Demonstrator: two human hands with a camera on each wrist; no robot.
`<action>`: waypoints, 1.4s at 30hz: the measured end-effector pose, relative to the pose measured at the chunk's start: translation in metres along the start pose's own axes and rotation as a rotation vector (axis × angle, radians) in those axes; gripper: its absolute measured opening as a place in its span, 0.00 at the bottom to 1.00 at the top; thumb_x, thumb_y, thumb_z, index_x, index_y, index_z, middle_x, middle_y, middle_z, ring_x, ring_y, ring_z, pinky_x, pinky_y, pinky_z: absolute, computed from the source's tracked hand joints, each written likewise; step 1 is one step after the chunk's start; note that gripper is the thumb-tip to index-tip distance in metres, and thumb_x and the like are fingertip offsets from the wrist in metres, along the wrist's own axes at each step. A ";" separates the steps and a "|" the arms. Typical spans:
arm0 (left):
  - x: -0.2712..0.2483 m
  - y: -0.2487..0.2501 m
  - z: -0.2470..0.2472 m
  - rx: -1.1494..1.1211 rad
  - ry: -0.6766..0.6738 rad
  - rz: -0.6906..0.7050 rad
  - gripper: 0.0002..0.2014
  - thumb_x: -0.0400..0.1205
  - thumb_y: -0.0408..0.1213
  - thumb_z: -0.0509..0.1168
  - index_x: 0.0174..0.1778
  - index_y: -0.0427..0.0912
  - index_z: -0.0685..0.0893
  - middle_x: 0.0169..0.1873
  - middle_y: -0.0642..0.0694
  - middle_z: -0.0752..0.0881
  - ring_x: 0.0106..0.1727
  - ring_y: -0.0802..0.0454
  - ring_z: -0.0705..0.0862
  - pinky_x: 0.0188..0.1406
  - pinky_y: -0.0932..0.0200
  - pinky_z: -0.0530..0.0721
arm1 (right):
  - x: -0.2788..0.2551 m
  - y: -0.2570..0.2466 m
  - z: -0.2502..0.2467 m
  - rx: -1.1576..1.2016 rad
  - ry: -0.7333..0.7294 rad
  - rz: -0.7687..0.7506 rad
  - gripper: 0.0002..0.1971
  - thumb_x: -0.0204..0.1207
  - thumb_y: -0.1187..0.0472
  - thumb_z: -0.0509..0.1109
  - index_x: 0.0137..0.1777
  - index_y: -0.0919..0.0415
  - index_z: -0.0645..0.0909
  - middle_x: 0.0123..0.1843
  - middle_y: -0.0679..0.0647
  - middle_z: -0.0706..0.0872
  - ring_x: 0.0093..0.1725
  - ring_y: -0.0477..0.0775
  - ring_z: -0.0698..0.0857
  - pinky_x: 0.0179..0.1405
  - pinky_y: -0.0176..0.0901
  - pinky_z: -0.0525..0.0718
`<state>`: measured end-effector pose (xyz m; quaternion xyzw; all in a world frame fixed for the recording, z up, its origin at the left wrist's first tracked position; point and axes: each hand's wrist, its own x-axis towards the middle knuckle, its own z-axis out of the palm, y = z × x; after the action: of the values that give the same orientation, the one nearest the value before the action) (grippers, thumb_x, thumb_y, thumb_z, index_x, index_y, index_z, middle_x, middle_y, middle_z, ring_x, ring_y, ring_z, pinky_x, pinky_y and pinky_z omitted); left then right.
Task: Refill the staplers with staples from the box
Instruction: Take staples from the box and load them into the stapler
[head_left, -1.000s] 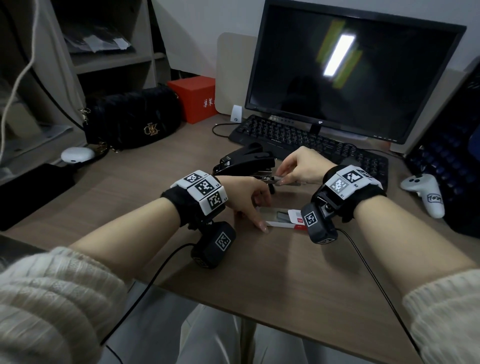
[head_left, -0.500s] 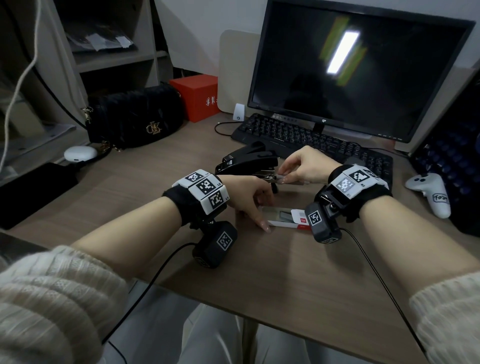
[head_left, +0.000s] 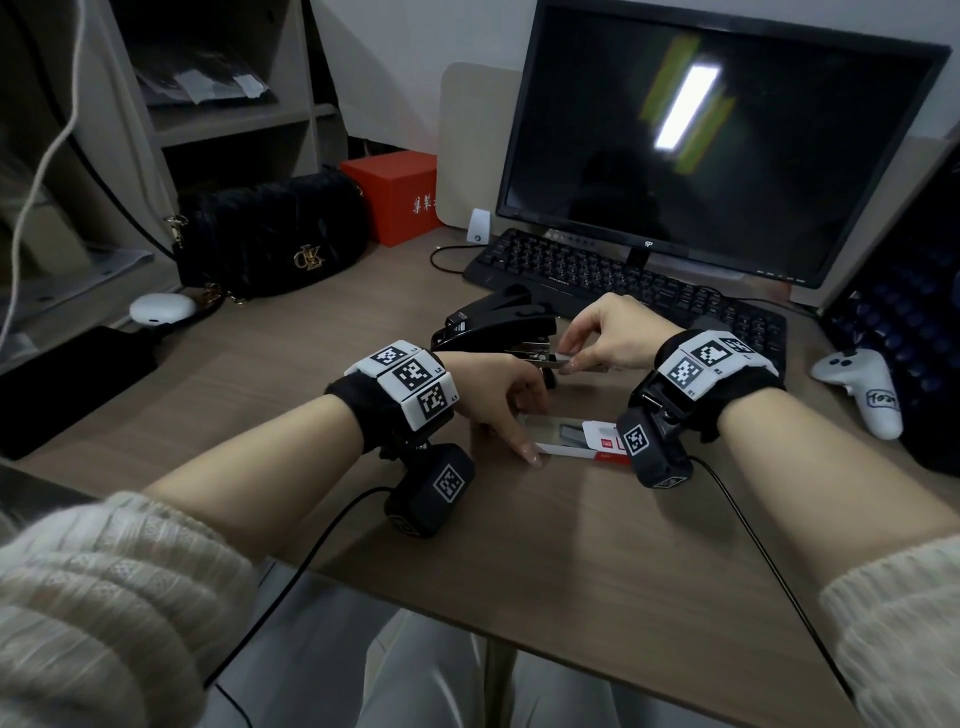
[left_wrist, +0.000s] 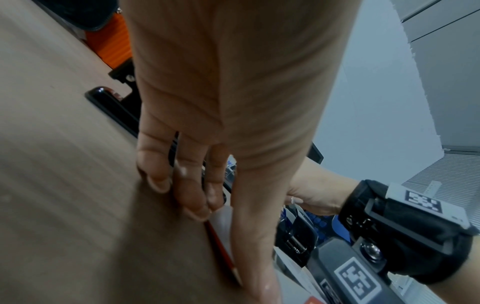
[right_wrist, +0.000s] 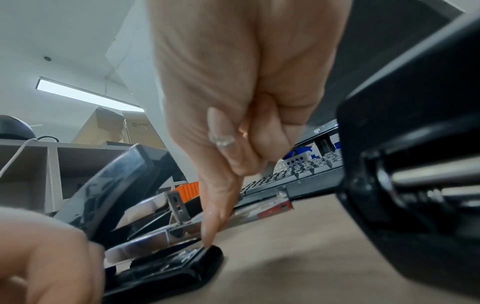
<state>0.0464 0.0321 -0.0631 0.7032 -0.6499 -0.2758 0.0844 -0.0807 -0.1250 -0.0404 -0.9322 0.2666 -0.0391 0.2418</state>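
A black stapler (head_left: 511, 332) lies mid-desk with its lid raised (right_wrist: 116, 185) and its silver magazine (right_wrist: 145, 244) exposed. My right hand (head_left: 569, 358) is at the stapler's front end. It pinches a thin silver staple strip (head_left: 587, 368), and its forefinger tip (right_wrist: 209, 236) touches the magazine's front. The white and red staple box (head_left: 576, 441) lies open just in front of the stapler, with grey staples inside. My left hand (head_left: 498, 400) rests on the desk between the stapler and the box. Its fingers (left_wrist: 192, 195) press down, and one digit lies along the box's red edge (left_wrist: 221, 246).
A keyboard (head_left: 623, 286) and monitor (head_left: 727, 145) stand right behind the stapler. A black handbag (head_left: 270, 234), red box (head_left: 395, 192) and white earbud case (head_left: 161, 309) sit at the back left. A white controller (head_left: 862, 389) lies at the right. Cables trail over the desk's front edge.
Both hands stay where they were, the right at the stapler's front and the left on the desk by the box. Only the head view has shifted a little.
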 end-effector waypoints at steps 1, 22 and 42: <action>0.000 0.000 0.000 0.000 -0.001 0.000 0.32 0.67 0.53 0.81 0.65 0.52 0.79 0.56 0.55 0.81 0.50 0.61 0.80 0.50 0.66 0.78 | 0.000 0.000 0.000 -0.008 -0.001 -0.002 0.13 0.64 0.63 0.85 0.48 0.60 0.90 0.39 0.51 0.89 0.23 0.32 0.81 0.24 0.25 0.79; -0.005 0.004 0.000 0.016 0.008 -0.022 0.34 0.66 0.54 0.81 0.67 0.52 0.79 0.60 0.54 0.82 0.58 0.55 0.81 0.62 0.58 0.82 | -0.012 -0.004 -0.005 -0.117 0.004 0.017 0.13 0.64 0.61 0.85 0.49 0.58 0.90 0.37 0.46 0.87 0.27 0.35 0.81 0.22 0.22 0.75; -0.006 0.005 0.002 0.026 0.027 -0.014 0.31 0.67 0.53 0.81 0.64 0.52 0.79 0.60 0.53 0.82 0.59 0.56 0.81 0.61 0.60 0.81 | -0.025 -0.003 -0.007 -0.076 -0.078 0.103 0.15 0.68 0.65 0.81 0.54 0.61 0.87 0.47 0.48 0.89 0.25 0.52 0.84 0.21 0.28 0.78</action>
<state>0.0407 0.0376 -0.0608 0.7124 -0.6473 -0.2584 0.0821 -0.1015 -0.1130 -0.0316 -0.9266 0.3058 0.0197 0.2181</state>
